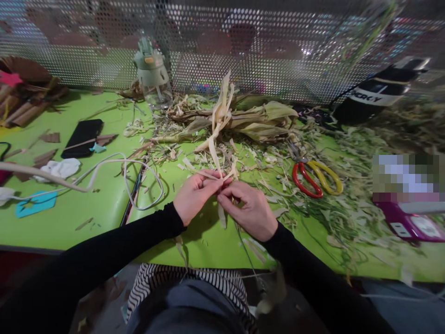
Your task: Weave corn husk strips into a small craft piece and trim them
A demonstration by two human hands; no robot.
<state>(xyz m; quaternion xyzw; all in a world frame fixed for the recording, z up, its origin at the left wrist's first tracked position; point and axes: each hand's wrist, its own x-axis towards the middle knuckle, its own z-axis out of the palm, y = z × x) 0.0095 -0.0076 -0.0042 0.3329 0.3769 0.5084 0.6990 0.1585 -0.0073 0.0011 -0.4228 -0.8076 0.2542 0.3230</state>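
Over the green table, both hands meet at a pale corn husk figure [219, 116] made of folded and tied husk strips. My left hand [196, 195] is closed, pinching the figure's lower strip between thumb and fingers. Right beside it, my right hand [248, 206] is closed too, its thumb and forefinger pressed together at the same joint. What exactly the right fingertips grip is too small to make out. A thin dark strand hangs below that hand towards the table edge. Behind the hands lies a heap of dried corn husks [267, 120].
Scissors [308, 178] with red and yellow handles lie among husk scraps at right. A clear bottle [153, 74] and a tilted black bottle [378, 93] stand by the perforated metal screen. At left are a phone [82, 138], a white cable [162, 185] and a blue tag [36, 204].
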